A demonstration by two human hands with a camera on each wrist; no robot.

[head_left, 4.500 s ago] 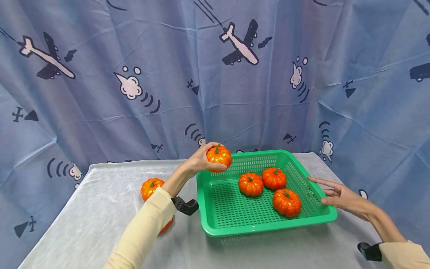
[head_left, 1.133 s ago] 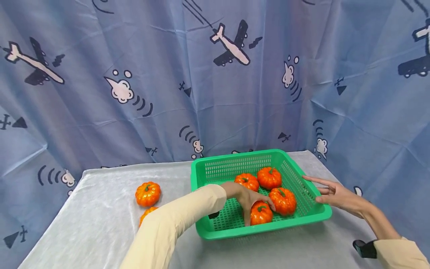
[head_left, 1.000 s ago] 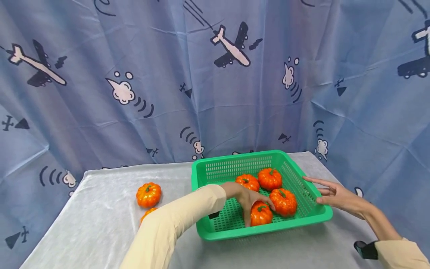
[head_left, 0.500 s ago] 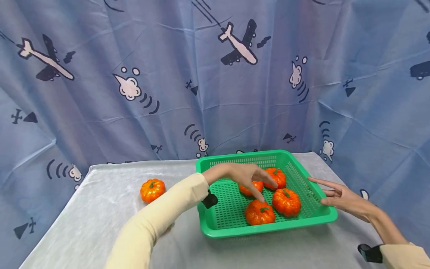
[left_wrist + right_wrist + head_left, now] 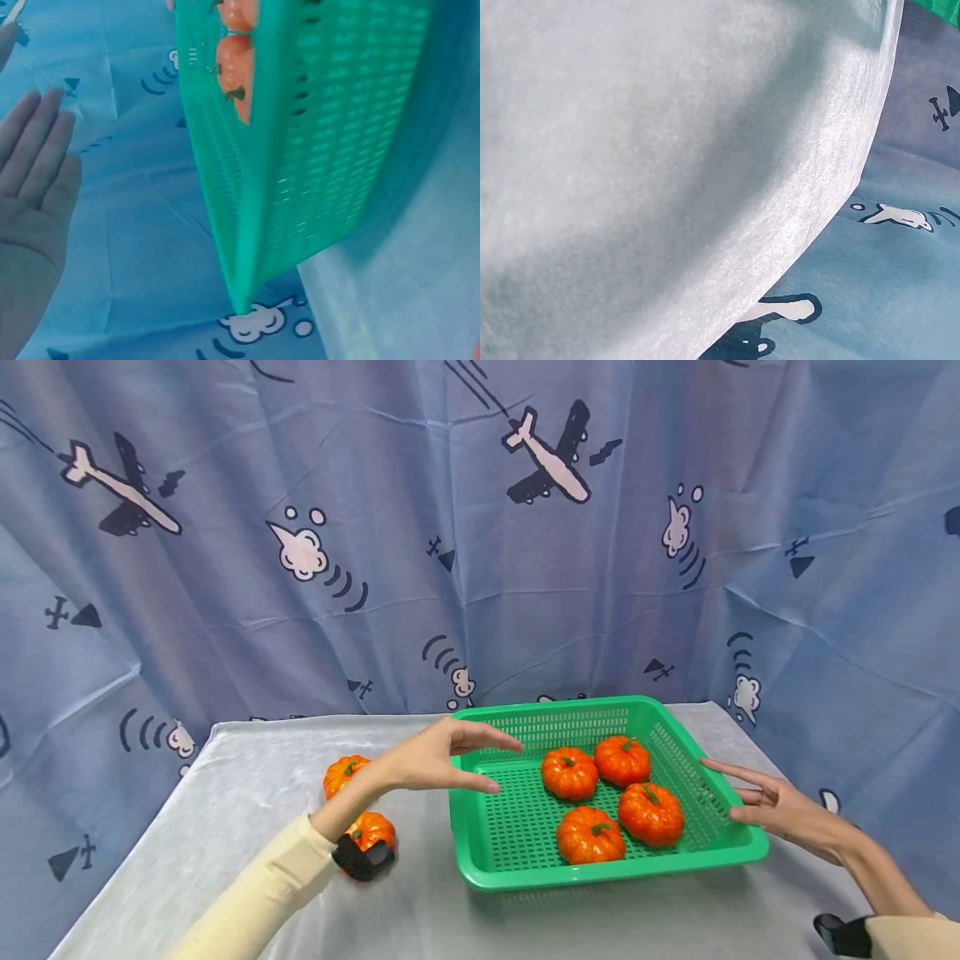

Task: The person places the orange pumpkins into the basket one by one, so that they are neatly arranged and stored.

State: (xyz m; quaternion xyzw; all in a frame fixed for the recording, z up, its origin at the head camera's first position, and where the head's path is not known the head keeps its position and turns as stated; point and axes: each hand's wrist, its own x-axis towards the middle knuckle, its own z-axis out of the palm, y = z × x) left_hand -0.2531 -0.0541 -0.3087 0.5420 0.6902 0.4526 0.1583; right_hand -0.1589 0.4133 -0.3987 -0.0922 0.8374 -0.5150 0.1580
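My left hand (image 5: 427, 758) is in the air over the left rim of a green plastic basket (image 5: 555, 876), fingers and thumb spread apart with nothing between them. In the left wrist view its straight fingers (image 5: 46, 154) show beside the basket wall (image 5: 330, 142). Inside the basket sit several shiny orange pumpkins with green stems, among them a front one (image 5: 589, 837) and a right one (image 5: 651, 815). My right hand (image 5: 787, 814) rests its extended fingertips at the basket's right rim. The right wrist view does not show that hand.
Two more pumpkins lie on the white-covered table (image 5: 247, 810) left of the basket: a rear one (image 5: 343, 773), partly behind the left forearm, and a nearer one (image 5: 372, 832), partly covered by the black wrist camera (image 5: 363, 858). A blue airplane-print curtain (image 5: 375, 527) hangs behind.
My left hand brought a pumpkin into the basket, let go of it near the front, then rose and moved back left, empty. The right hand has stayed at the rim.
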